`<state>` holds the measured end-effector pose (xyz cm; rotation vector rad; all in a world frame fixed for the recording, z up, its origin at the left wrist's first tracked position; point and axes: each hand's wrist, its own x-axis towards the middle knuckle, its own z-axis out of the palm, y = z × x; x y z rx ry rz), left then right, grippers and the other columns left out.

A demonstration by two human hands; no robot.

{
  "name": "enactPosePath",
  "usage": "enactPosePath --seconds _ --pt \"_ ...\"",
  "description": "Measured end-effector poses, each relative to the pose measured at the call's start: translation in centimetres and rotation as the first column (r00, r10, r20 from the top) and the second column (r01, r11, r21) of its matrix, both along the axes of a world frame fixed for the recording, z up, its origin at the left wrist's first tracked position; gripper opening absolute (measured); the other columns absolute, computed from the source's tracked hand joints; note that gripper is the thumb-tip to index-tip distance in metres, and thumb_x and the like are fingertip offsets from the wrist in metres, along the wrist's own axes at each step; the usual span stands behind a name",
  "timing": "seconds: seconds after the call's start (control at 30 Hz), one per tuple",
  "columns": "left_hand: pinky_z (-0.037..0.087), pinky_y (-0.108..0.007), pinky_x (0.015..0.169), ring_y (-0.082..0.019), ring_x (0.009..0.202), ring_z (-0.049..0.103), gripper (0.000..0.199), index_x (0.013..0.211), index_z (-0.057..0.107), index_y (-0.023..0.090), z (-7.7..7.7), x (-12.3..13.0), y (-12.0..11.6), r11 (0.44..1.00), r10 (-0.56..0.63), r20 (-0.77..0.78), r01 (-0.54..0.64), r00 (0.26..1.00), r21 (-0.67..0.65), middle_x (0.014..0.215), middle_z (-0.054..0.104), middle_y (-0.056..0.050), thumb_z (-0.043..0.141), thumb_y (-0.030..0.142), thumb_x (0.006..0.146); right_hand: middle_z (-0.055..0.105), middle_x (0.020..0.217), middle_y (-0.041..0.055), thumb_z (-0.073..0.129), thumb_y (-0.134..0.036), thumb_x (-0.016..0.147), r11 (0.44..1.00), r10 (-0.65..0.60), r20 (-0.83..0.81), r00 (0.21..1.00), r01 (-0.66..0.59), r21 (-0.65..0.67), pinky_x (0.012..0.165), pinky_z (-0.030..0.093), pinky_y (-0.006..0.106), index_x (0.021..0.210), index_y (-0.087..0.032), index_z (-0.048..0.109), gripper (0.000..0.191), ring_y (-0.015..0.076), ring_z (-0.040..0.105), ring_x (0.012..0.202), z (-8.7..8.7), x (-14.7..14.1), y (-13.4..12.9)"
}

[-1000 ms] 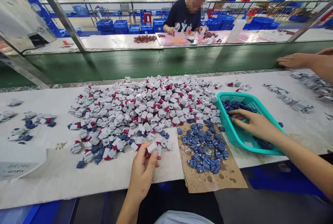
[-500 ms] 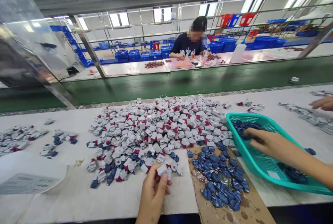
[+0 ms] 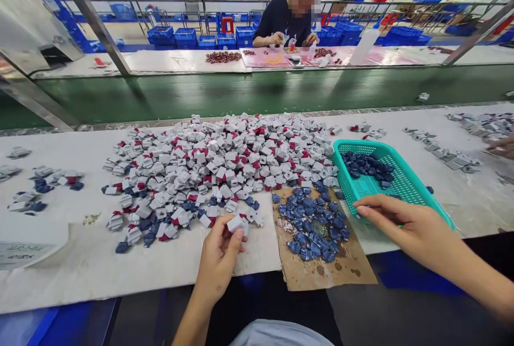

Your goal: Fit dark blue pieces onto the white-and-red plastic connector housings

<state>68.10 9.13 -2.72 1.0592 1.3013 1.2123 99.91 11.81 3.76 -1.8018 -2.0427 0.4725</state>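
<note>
head view: left fingers [image 3: 237, 234] clench white plastic block [image 3: 235, 224]; right fingers [image 3: 363, 211] open over teal mesh basket [image 3: 373, 145]

Near R: teal basket [image 3: 385, 174] showing lattice holes, dk-blue parts [image 3: 365, 166] glinting inside. Brown cardboard [image 3: 305, 276] showing dark stains. L: white parts [image 3: 217, 166] showing red patches. Far: blue crates [image 3: 160, 35] lining up.

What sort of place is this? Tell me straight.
Most likely a factory floor for small-parts handwork: a long bench holds a big heap of white-and-red plastic parts, a co-worker sits at a facing bench, and stacked blue crates stand behind.
</note>
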Motion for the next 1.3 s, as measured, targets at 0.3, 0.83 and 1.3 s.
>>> enactPosePath --seconds 0.3,0.83,1.3 --pt "0.049 -0.024 0.056 -0.014 0.056 0.057 0.037 0.098 0.062 0.018 0.3 -0.3 0.0 0.998 -0.064 0.03 0.064 0.997 -0.006 0.062 0.059 0.001 0.062 0.051 0.083 0.071 0.08 0.0079 0.037 -0.043 0.095 0.946 0.296 0.028 0.955 -0.289 -0.15 0.051 0.05 0.03 0.092 -0.022 0.052 0.027 0.02 0.066 0.058 -3.0 -2.6 -0.6" --pt "0.048 -0.023 0.055 -0.012 0.057 0.055 0.034 0.097 0.062 0.019 0.1 -0.1 -0.1 1.0 -0.024 0.037 0.024 0.999 -0.014 0.068 0.06 0.0 0.061 0.051 0.084 0.072 0.089 0.0066 0.036 -0.036 0.097 0.894 0.428 0.057 0.902 -0.413 -0.173 0.064 0.054 0.03 0.093 -0.024 0.061 0.028 0.0226 0.07 0.079 -3.7 -2.5 0.4" --pt "0.037 -0.016 0.039 -0.007 0.04 0.046 0.038 0.102 0.061 0.021 0.8 0.9 -1.7 0.999 0.007 0.311 0.008 0.95 -0.047 0.051 0.05 0.006 0.066 0.052 0.082 0.064 0.066 0.0033 0.044 -0.056 0.09 0.971 0.204 -0.096 0.974 -0.214 -0.11 0.043 0.044 0.026 0.101 -0.022 0.062 0.04 0.0154 0.054 0.046 -1.5 -3.1 -0.1"
